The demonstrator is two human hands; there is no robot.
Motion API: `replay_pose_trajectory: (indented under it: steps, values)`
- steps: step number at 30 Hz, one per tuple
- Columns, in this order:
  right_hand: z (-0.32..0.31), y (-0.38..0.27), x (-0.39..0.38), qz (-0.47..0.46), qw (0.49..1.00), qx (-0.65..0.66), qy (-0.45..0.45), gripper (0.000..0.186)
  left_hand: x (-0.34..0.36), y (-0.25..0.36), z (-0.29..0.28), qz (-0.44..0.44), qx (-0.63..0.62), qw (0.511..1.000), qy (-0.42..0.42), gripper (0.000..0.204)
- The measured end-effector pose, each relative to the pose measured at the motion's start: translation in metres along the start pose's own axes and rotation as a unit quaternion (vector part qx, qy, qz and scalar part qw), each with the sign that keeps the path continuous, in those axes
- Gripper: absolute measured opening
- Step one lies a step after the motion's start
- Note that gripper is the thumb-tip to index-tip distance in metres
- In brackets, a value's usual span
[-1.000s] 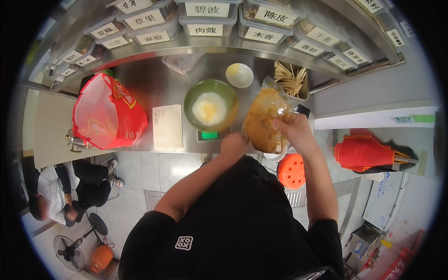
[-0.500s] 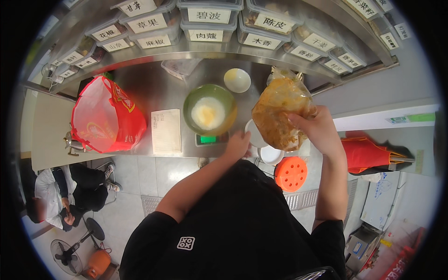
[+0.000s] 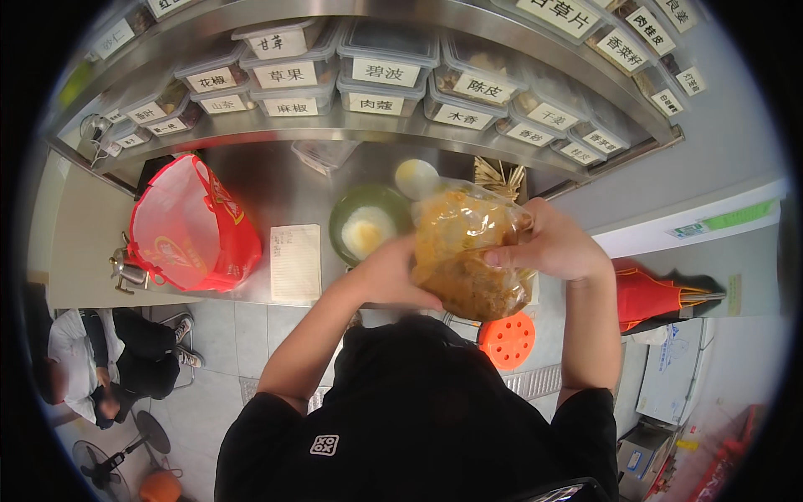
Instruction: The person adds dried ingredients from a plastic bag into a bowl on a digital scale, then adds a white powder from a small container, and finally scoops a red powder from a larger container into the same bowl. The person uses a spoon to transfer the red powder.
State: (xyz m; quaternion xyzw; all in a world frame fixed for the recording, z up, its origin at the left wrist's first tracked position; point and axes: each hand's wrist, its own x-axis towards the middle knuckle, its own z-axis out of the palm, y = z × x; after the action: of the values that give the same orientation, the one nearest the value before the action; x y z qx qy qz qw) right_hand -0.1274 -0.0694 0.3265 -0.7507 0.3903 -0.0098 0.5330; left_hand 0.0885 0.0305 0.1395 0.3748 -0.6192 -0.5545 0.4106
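Note:
A clear plastic bag of orange-brown contents (image 3: 460, 217) is raised over the front of the steel counter (image 3: 242, 167). My right hand (image 3: 544, 243) grips its right side, thumb across the front. My left hand (image 3: 397, 272) is wrapped round its lower left side, fingers partly hidden. Behind the bag, a green bowl (image 3: 341, 213) holds white and pale-yellow contents (image 3: 361, 230), and a small white bowl (image 3: 414, 171) with a yellow tinge stands farther back. An open notepad (image 3: 294, 263) lies left of the green bowl.
A red bag (image 3: 226, 251), steel pot (image 3: 130, 270), clear container (image 3: 322, 155) and tray of sticks (image 3: 498, 176) are around the counter. Labelled tubs (image 3: 385, 63) fill shelves above. An orange stool (image 3: 506, 343) is below; a seated person (image 3: 146, 360) is at left.
My left hand has risen from the counter's edge and now holds the bag. The bag, held in my right hand, has moved left toward me. The camera view has shifted, showing more shelving.

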Motion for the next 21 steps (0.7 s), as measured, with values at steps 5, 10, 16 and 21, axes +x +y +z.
replay_pose_trajectory:
  steps: [5,10,16,21]
  values:
    - [0.016,0.017,0.024,0.008,0.999,0.038,-0.008,0.018,-0.002,-0.013,0.009,0.016,-0.042,0.998,-0.047,0.103]
    - [0.037,0.054,0.056,0.059,0.990,0.117,0.051,0.018,-0.013,-0.053,0.037,-0.007,-0.222,0.975,-0.020,0.105]
    - [0.052,0.089,0.069,0.101,0.942,0.313,0.067,0.018,-0.029,-0.090,0.054,-0.060,-0.345,0.935,0.049,0.102]
    - [0.062,0.092,0.056,0.088,0.926,0.354,0.094,0.017,-0.036,-0.092,0.052,-0.063,-0.341,0.937,0.051,0.098]
